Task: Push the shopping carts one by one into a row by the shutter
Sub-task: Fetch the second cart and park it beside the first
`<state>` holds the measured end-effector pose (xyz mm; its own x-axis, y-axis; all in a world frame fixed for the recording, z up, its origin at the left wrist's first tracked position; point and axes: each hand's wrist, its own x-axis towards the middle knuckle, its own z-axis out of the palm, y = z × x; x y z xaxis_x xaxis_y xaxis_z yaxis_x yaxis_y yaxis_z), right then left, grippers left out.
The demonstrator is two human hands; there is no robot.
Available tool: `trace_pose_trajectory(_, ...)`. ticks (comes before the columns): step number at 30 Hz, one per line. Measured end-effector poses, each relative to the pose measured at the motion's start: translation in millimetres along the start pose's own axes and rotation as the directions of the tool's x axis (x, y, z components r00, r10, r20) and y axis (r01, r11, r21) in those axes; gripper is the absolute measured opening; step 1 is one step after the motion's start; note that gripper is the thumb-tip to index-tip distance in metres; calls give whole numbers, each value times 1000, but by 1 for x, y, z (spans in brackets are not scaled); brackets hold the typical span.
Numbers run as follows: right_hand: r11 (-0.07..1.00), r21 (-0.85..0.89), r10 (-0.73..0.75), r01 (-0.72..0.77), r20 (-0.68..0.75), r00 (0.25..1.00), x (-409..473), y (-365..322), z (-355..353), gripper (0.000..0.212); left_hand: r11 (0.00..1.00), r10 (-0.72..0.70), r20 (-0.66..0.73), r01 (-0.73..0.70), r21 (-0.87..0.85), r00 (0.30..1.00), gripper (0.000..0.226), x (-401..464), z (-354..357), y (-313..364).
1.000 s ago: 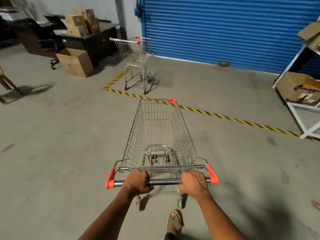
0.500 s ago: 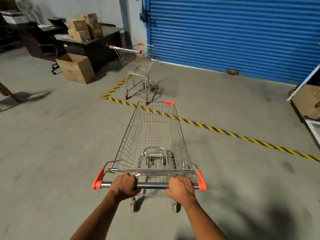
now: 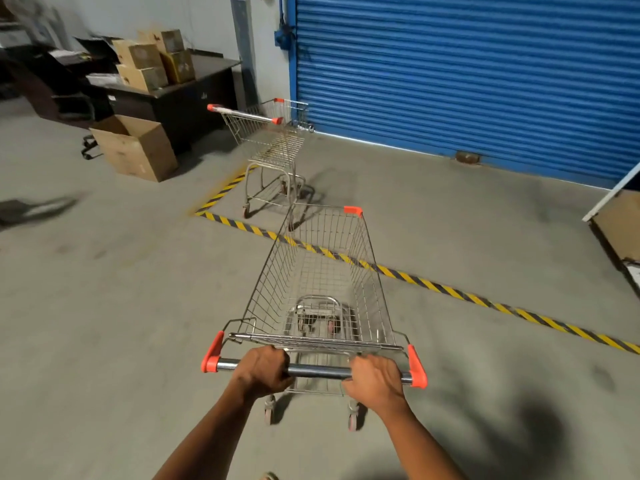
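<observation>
A wire shopping cart with orange corner caps stands right in front of me, its front over the yellow-black floor tape. My left hand and my right hand both grip its metal handle bar. A second, empty cart stands beyond the tape at the left end of the blue shutter, its handle pointing left. The held cart's front nearly reaches the second cart's wheels.
An open cardboard box sits on the floor at the left, before a dark desk stacked with boxes. A white rack and a cardboard sheet lean at the right edge. Bare concrete floor stretches right of the parked cart.
The cart and I have rolled forward and turned left; its front has crossed the tape and the parked cart and the shutter are nearer. Both hands have stayed on the handle.
</observation>
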<state>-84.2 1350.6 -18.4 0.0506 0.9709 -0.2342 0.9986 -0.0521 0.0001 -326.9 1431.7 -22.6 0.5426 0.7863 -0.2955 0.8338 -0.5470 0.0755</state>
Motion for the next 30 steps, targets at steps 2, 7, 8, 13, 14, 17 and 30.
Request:
trace_pose_trajectory(2,1000,-11,20,-20,-10,1000,33,4,-7,31,1000,13,20,-13,-19,1000,40,31,-13,-13)
trace_pose_trajectory(7,995,-26,98,-98,-13,995,121,10,-20,47,996,45,46,-41,-84,998,27,105,-43,-51)
trace_pose_trajectory(8,993,-19,118,-118,-13,993,138,12,-23,45,995,50,51,-45,-87,997,26,119,-48,-58)
trace_pose_trajectory(13,988,-35,153,-153,1,988,215,15,-40,36,996,51,59,-47,-79,997,30,189,-71,-93)
trace_pose_trajectory(14,987,-32,156,-156,3,988,231,17,-45,34,996,52,57,-47,-81,997,31,205,-75,-101)
trace_pose_trajectory(17,987,-16,159,-159,21,987,279,20,-62,18,995,55,61,-50,-81,997,27,250,-90,-125)
trace_pose_trajectory(30,989,48,138,-139,23,990,508,55,-110,29,996,59,-29,-56,72,998,54,471,-158,-217)
